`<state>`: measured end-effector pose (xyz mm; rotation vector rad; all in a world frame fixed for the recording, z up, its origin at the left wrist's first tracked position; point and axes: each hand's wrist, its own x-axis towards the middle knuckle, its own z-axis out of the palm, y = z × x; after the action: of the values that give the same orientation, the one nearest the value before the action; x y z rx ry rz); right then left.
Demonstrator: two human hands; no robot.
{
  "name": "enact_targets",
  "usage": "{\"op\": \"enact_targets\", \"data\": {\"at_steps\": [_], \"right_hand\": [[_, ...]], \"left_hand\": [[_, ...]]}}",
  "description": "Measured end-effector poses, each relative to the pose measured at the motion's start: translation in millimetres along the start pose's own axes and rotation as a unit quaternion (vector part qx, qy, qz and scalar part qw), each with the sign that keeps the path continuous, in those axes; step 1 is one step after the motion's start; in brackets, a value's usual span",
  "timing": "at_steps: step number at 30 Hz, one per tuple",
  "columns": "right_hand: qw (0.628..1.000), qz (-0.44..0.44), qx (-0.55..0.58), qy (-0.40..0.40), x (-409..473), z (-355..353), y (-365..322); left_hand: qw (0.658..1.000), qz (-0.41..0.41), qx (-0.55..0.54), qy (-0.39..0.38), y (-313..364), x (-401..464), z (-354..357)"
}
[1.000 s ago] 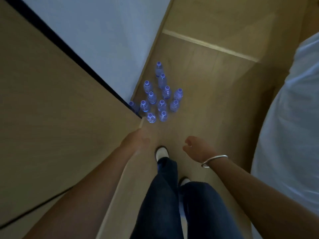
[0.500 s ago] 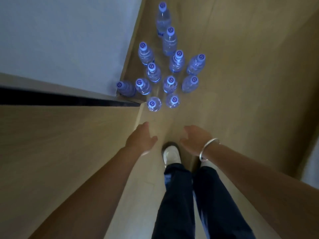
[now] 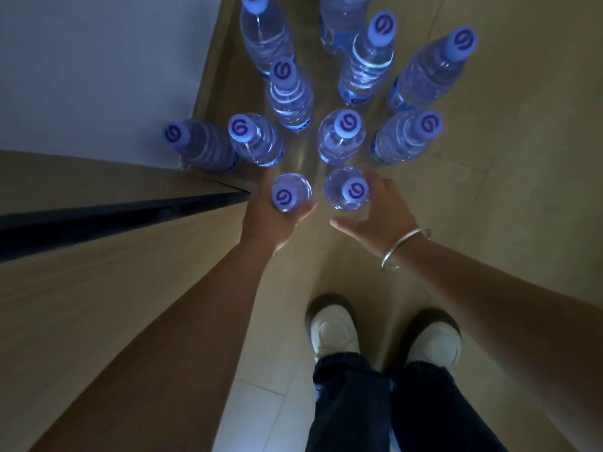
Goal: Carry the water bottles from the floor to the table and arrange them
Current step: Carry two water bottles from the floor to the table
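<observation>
Hiding its fingers, the left hand (image 3: 270, 216) wraps one bottle (image 3: 290, 192); the right hand (image 3: 381, 216) spreads open beside another bottle (image 3: 347, 189).

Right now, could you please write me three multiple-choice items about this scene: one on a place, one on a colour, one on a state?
1. The clear plastic water bottles stand:
A. on a table
B. on the tan floor
C. on a chair

2. Their round caps are:
A. red
B. blue
C. green

3. The right hand is:
A. a fist
B. lifting a bottle
C. open, fingers spread

Key:
1. B: they rest on the floor beside the white wall.
2. B: every cap shows blue.
3. C: its fingers are straight, not closed.
</observation>
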<state>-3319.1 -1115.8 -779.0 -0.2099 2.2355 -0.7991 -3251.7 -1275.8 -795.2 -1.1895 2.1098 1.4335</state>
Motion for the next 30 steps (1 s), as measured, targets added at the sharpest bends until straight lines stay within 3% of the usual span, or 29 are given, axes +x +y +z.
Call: {"op": "enact_targets", "data": {"at_steps": [6, 13, 17, 22, 26, 30], "right_hand": [[0.998, -0.018, 0.03, 0.057, 19, 11, -7], [0.997, 0.017, 0.049, 0.062, 9, -1, 6], [0.998, -0.006, 0.022, 0.061, -20, -20, 4], [0.986, -0.137, -0.051, 0.077, -77, -57, -33], [0.96, -0.257, -0.1, 0.038, -123, -100, -86], [0.926, -0.348, -0.149, 0.016, -180, -150, -141]], "left_hand": [[0.999, 0.043, -0.003, 0.029, -6, -8, 0], [0.997, 0.039, -0.013, 0.064, -4, -31, 8], [0.995, 0.083, 0.009, 0.046, 4, -57, -4], [0.992, 0.082, -0.006, 0.094, 40, -112, -21], [0.987, 0.102, -0.025, 0.122, 78, -176, -46], [0.981, 0.056, -0.098, 0.16, 108, -253, -75]]}}
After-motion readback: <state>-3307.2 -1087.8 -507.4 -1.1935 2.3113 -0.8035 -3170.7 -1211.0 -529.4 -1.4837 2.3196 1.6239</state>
